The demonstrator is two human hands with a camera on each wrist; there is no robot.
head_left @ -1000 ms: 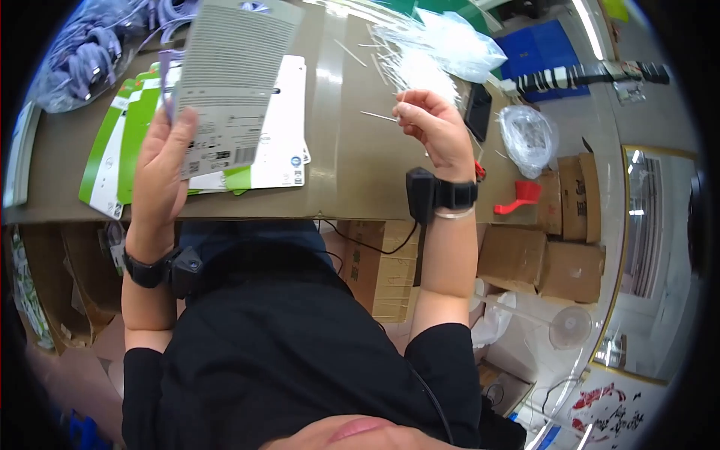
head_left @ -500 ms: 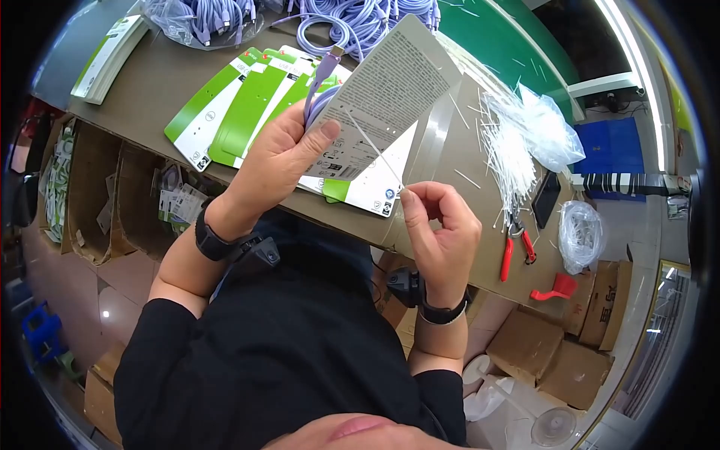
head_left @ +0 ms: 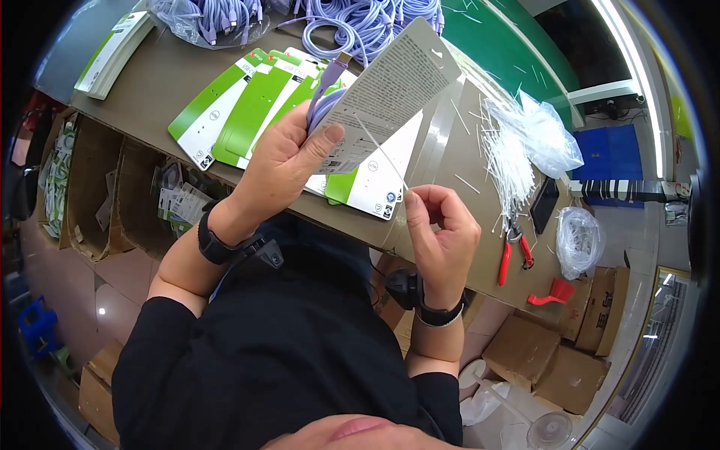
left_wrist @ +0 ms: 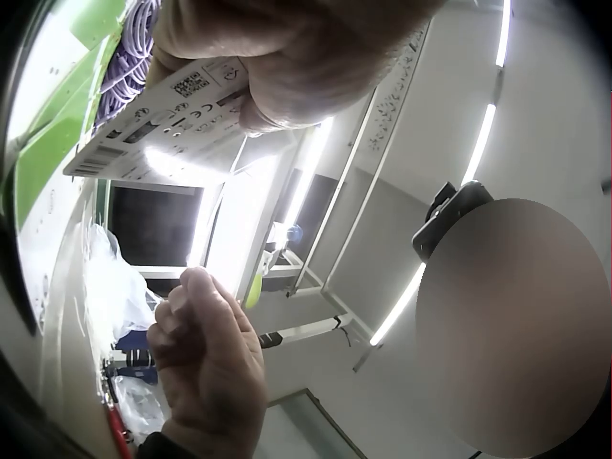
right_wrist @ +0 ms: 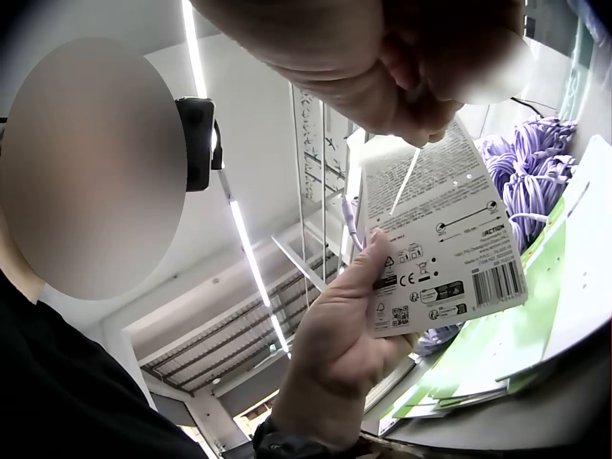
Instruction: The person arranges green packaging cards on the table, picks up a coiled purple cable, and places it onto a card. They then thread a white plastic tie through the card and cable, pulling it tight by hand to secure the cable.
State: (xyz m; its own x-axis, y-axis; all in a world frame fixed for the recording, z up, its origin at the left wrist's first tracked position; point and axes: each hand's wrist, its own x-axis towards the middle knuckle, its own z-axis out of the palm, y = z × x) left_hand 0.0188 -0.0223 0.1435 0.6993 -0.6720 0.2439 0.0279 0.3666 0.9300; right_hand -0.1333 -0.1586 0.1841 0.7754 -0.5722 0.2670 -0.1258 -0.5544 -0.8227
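Observation:
My left hand (head_left: pixel 289 161) grips a grey printed packaging card (head_left: pixel 390 90) together with a purple cable (head_left: pixel 324 94) pressed behind it, thumb on the card's barcode end (right_wrist: pixel 449 277). My right hand (head_left: pixel 439 225) pinches a thin white cable tie (head_left: pixel 382 154) that runs up across the card's back. In the right wrist view the tie (right_wrist: pixel 405 180) reaches the card from my fingers. The left wrist view shows the card (left_wrist: pixel 163 124) under my left fingers and the right hand (left_wrist: pixel 206 363) below.
Green and white cards (head_left: pixel 247 105) lie fanned on the brown table (head_left: pixel 150 82). Purple cables (head_left: pixel 360 22) are heaped at the back. Loose white ties (head_left: pixel 510 157) and a clear bag (head_left: pixel 544 135) lie to the right, with red pliers (head_left: pixel 514 251) near the edge. Cardboard boxes (head_left: pixel 570 352) stand below.
A second ago my right hand picked a tie from the pile while the left held the card up. The hands have since come together, and the tie now lies against the card.

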